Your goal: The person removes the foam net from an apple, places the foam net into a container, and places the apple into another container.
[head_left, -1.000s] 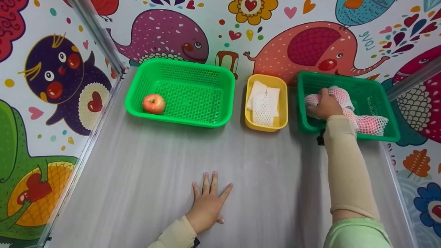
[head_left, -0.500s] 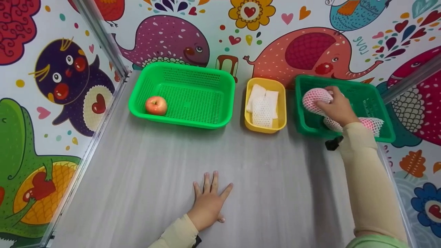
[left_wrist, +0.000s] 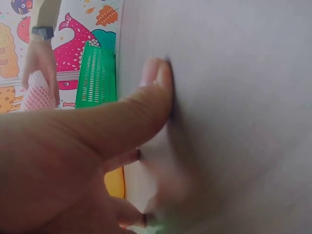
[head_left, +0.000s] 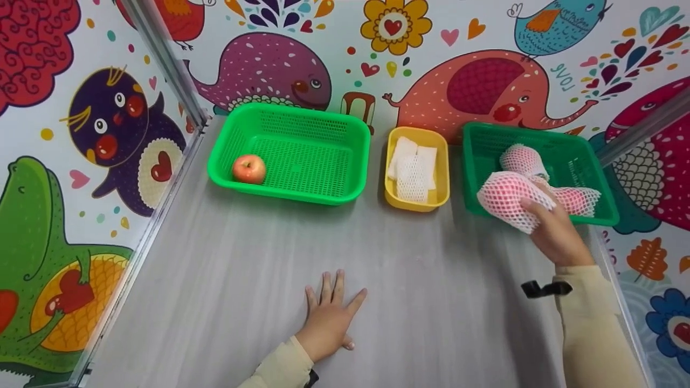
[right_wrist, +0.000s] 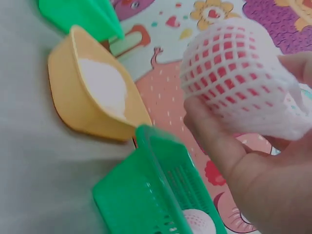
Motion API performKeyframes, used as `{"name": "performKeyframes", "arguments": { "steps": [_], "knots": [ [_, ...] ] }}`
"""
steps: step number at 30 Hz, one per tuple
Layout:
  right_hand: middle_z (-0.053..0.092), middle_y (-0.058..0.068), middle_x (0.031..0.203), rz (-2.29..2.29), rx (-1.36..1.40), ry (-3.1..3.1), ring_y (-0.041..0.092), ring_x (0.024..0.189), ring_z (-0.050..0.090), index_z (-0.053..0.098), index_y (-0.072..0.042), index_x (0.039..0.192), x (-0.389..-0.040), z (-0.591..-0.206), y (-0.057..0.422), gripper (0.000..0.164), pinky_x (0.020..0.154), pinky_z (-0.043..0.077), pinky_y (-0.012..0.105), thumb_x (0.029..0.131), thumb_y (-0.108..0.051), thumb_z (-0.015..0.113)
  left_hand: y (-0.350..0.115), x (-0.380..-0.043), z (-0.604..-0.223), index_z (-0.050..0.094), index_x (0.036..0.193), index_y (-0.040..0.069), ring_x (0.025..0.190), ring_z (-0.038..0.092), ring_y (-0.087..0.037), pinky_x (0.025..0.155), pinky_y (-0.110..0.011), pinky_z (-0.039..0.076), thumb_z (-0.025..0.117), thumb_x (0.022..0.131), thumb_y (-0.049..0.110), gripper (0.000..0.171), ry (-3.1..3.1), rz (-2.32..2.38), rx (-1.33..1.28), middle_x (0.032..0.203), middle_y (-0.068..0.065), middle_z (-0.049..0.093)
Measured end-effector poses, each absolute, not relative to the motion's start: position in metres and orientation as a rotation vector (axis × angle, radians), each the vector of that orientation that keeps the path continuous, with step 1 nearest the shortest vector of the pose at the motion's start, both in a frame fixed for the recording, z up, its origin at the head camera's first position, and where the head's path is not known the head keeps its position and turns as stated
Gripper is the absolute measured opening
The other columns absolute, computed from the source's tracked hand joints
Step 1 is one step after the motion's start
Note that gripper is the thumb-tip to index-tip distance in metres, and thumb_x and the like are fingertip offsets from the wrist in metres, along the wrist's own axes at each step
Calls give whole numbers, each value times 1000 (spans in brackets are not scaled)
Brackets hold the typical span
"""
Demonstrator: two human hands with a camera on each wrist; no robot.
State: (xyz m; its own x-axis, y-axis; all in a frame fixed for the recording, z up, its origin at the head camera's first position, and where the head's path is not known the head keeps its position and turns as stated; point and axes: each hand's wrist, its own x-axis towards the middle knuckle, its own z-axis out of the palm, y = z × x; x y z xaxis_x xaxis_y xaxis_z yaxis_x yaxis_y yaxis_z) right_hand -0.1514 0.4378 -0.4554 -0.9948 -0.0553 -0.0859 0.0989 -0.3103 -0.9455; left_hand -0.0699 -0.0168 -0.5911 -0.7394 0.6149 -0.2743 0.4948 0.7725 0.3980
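Note:
My right hand (head_left: 558, 231) grips a round red fruit in a white foam net (head_left: 506, 196), held up over the front left rim of the dark green basket (head_left: 606, 178). In the right wrist view, thumb and fingers press the netted fruit (right_wrist: 229, 73) from both sides, and loose net hangs by the palm. Inside that basket lie other netted fruits, one at the back (head_left: 522, 160) and one at the front right (head_left: 579, 201). My left hand (head_left: 326, 326) rests on the grey table (head_left: 242, 258), palm down with fingers spread.
A bright green basket (head_left: 364, 156) stands at the back left, with one bare apple (head_left: 249, 169) in its front left corner. Between the baskets is a small yellow bin (head_left: 418, 205) holding white foam nets (head_left: 412, 178). Printed walls border the table at the back and sides.
The right hand has taken the netted fruit from the dark green basket, raised it and drawn it toward the front rim. The left hand stays in place on the table.

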Motion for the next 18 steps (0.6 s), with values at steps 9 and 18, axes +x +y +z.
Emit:
{"name": "performKeyframes", "arguments": {
  "steps": [9, 18],
  "knots": [
    [62, 7, 121, -2431, -6, 1678, 19, 104, 63, 44, -12, 147, -112, -478, 397, 41, 87, 54, 31, 107, -4, 39, -19, -69, -590, 32, 159, 26, 142, 0, -60, 95, -86, 12, 85, 62, 47, 112, 2589, 460, 866, 161, -33, 2],
    [63, 9, 119, -2142, 47, 1728, 20, 101, 63, 45, -12, 143, -90, -530, 335, 40, 86, 53, 33, 104, -11, 50, -20, -70, -587, 34, 158, 27, 143, -1, -59, 97, -85, 10, 89, 63, 43, 111, 2576, 479, 837, 162, -31, 1]
  ]
}}
